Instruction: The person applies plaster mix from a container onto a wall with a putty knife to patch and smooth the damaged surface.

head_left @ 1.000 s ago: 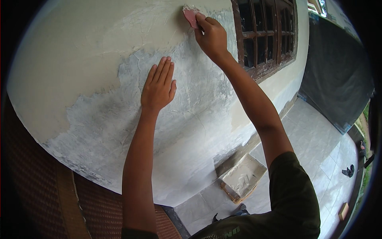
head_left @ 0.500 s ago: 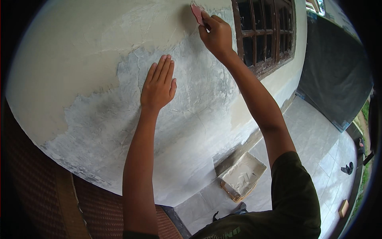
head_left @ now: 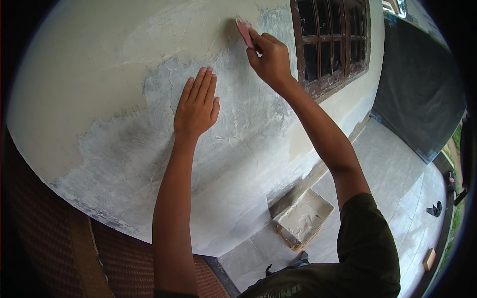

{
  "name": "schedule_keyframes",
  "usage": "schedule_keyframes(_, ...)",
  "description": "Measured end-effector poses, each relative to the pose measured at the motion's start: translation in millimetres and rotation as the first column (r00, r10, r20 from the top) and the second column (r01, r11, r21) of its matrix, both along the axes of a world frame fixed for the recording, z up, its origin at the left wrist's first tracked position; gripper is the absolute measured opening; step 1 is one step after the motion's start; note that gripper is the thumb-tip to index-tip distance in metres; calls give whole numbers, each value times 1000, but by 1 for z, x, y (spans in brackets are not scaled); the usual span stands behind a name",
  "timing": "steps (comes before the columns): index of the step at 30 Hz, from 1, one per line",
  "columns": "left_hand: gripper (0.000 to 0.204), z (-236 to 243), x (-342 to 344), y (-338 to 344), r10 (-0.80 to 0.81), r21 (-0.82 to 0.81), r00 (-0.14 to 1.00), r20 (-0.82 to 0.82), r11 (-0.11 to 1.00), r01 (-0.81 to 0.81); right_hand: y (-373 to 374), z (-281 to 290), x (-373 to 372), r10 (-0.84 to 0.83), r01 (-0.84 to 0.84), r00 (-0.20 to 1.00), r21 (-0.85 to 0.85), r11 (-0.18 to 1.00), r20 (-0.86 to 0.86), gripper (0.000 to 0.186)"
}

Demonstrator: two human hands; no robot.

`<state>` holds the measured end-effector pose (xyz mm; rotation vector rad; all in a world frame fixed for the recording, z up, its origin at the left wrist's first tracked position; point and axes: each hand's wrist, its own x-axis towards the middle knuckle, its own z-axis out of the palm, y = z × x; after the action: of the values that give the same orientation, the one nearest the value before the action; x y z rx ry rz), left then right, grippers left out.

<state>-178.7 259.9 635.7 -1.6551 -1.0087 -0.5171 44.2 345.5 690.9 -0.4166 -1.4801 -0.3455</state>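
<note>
Right hand (head_left: 271, 59): clamped on pink scraper (head_left: 243, 33) jutting up-left from it at the patchy wall (head_left: 228, 154); left hand (head_left: 196, 109): lower left of it, flat, holding nothing; risk: gouged cream coating (head_left: 99, 74), should the scraper tilt too steeply.

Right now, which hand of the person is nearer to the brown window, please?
Right. The right hand, holding a pink scraper, is just left of the window; the left hand, fingers extended, is farther left and lower on the wall.
</note>
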Motion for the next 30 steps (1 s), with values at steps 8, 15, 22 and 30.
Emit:
schedule_keyframes(8,54,-2,5,1,71,3,997,-26,997,-71,52,20,6,-376,357,918,145,923,130,29)
schedule_keyframes(15,55,0,0,-1,14,-1,1000,-1,1000,-14,-9,-20,-13,-54,36,987,117,992,154,37)
schedule_keyframes(22,54,-3,5,5,-18,0,1000,6,1000,18,37,47,8,-292,285,956,165,944,17,25)
schedule_keyframes(30,54,-1,-1,-2,41,-11,999,-1,999,-41,-12,-42,-24,-93,82,967,55,995,236,41)
